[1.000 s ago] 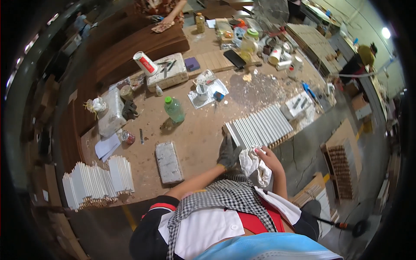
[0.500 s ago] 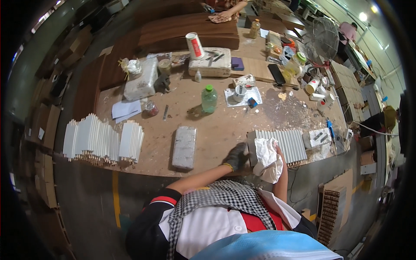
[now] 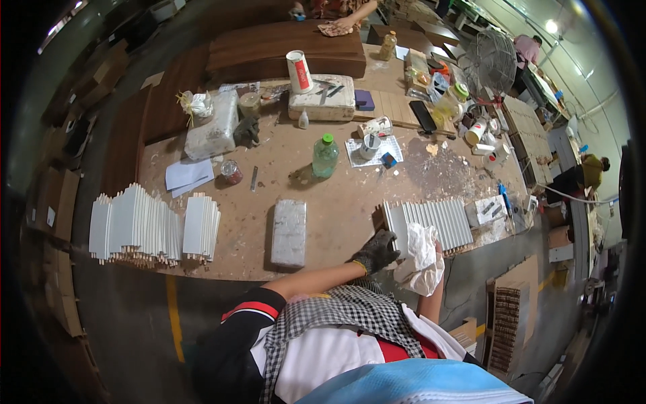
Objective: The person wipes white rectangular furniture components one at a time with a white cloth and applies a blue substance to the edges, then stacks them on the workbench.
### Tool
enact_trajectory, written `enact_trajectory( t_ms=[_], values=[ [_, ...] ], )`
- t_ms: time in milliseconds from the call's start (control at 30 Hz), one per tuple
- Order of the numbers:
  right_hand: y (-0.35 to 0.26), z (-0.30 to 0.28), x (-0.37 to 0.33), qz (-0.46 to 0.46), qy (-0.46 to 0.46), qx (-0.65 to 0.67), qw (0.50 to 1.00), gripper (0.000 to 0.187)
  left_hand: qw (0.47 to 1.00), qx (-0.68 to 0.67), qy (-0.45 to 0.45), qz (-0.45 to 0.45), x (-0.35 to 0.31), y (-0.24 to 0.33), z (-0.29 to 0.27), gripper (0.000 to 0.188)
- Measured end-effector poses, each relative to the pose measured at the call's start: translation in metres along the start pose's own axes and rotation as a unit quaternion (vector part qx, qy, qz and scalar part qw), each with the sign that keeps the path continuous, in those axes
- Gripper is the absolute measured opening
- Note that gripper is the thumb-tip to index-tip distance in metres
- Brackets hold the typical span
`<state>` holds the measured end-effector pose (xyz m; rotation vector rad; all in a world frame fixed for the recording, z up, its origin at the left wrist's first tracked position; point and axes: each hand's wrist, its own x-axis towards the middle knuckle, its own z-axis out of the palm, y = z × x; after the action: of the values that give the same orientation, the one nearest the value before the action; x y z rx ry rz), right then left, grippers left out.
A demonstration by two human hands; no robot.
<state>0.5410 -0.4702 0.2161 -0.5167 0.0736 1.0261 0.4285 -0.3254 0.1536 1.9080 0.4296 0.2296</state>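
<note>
My left hand (image 3: 375, 253), in a dark grey glove, is closed at the near end of a white slat (image 3: 394, 225) at the left side of a row of slats. Those white slats (image 3: 444, 222) stand packed side by side, with small wooden pegs at their ends. A crumpled white cloth (image 3: 418, 262) is in my right hand (image 3: 439, 253), bunched against the near ends of the row. The cloth covers most of that hand's fingers. Left of my gloved hand lies a whitish, paint-smeared block (image 3: 289, 232).
More pegged slats (image 3: 138, 225) stand at the table's left, beside a smaller bundle (image 3: 200, 227). Beyond are a green-capped bottle (image 3: 325, 156), a glass jar (image 3: 231, 172), a white cup (image 3: 369, 146) and a large wrapped block (image 3: 321, 101). Across the table, another person's hand (image 3: 344, 25) rests on a cloth over brown boards.
My gloved left hand, blurred beside the row before, now has its fingers at the end slat. The cloth in my right hand has shifted slightly nearer to me. The whole view has tilted a little.
</note>
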Motion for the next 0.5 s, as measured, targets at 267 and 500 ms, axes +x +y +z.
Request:
enact_trajectory(
  t_ms=[267,500],
  values=[
    [-0.005,-0.025,-0.009,-0.025,-0.059,0.068,0.996,0.053,0.985,-0.125,0.070,-0.091,0.031,-0.056,0.026,0.072],
    [0.017,0.028,0.008,0.005,-0.119,0.110,0.987,0.048,0.962,-0.232,0.028,-0.141,0.038,-0.079,0.009,0.068]
  ],
)
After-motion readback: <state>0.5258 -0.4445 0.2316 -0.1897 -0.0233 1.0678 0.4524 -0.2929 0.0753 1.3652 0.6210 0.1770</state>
